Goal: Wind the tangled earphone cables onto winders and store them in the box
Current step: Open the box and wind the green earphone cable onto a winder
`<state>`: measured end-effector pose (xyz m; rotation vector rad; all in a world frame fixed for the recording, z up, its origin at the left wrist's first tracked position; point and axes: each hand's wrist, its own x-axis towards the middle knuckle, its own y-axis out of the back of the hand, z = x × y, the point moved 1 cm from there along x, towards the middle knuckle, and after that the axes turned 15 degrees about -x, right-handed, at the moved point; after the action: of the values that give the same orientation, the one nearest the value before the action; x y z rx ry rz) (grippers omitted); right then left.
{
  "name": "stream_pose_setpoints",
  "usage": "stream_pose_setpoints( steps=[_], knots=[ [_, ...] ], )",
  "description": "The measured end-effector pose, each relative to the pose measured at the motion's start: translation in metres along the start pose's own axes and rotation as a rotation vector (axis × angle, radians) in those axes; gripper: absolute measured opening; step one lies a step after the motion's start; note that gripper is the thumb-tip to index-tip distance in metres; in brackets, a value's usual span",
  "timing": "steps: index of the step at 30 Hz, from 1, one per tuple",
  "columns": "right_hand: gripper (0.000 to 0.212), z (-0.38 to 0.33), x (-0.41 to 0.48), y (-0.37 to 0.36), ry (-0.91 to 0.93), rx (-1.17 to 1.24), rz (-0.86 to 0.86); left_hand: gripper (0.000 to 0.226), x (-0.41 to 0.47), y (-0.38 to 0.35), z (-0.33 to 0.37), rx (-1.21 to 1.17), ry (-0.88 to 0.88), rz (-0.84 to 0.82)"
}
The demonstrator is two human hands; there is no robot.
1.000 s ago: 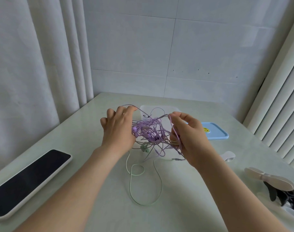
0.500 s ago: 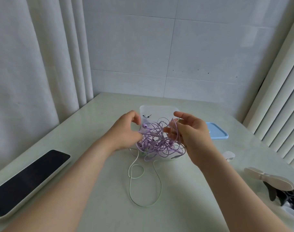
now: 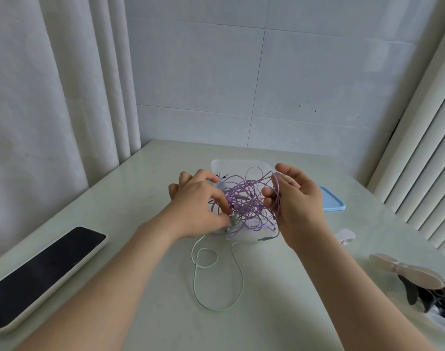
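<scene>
While the purple earphone tangle (image 3: 244, 201) hangs over the clear box (image 3: 231, 163), the left hand (image 3: 198, 206) pinches its lower left edge and the right hand (image 3: 300, 203) curls fingers through its strands. A mint cable (image 3: 195, 279) trails across the desk (image 3: 140, 198).

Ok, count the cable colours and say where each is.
2. Purple tangle held between the left hand and right hand above the clear box; pale green cable looping on the table. The tangle may hide others.

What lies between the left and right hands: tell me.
In the head view, the purple cable tangle fills the gap between the left hand and right hand, with the clear box behind it.
</scene>
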<state>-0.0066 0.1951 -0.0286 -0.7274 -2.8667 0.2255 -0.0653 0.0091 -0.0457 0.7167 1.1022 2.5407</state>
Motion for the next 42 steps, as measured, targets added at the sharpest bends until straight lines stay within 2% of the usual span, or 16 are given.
stream_pose_setpoints(
  steps=[4,10,17,22,26,28,31,33,35,37,42],
  knots=[
    [0.019,0.001,0.002,-0.001,-0.093,0.167,-0.055,0.036,-0.002,-0.007,0.001,0.053,-0.019,-0.018],
    [0.022,0.000,0.004,0.000,-0.143,0.279,-0.109,0.055,-0.003,-0.017,-0.002,0.121,-0.030,-0.056],
    [0.021,-0.002,0.004,-0.001,-0.127,0.253,-0.122,0.030,0.000,-0.016,-0.001,-0.031,0.015,0.004],
    [0.021,-0.002,0.004,-0.001,-0.120,0.274,-0.128,0.040,-0.002,-0.020,0.000,-0.093,0.056,-0.015],
    [0.019,-0.002,0.004,-0.004,-0.133,0.276,-0.154,0.044,-0.001,-0.028,0.003,-0.061,0.084,0.053],
    [0.020,-0.003,0.003,-0.004,-0.136,0.283,-0.169,0.042,0.000,-0.029,0.004,-0.052,0.083,0.100],
    [0.025,-0.006,0.002,-0.003,-0.138,0.287,-0.180,0.027,0.001,-0.028,0.003,-0.066,0.079,0.162],
    [0.031,-0.007,0.002,0.000,-0.087,0.213,-0.165,0.019,0.001,-0.025,0.002,-0.080,0.097,0.181],
    [0.033,-0.007,0.001,0.003,0.025,0.032,-0.129,0.016,0.002,-0.022,-0.001,-0.085,0.115,0.212],
    [0.030,-0.006,0.000,0.003,0.122,-0.126,-0.091,0.014,0.003,-0.019,-0.003,-0.083,0.125,0.265],
    [0.022,0.002,0.003,0.003,0.237,-0.336,0.018,0.006,0.005,-0.013,-0.011,-0.052,0.109,0.361]
  ],
)
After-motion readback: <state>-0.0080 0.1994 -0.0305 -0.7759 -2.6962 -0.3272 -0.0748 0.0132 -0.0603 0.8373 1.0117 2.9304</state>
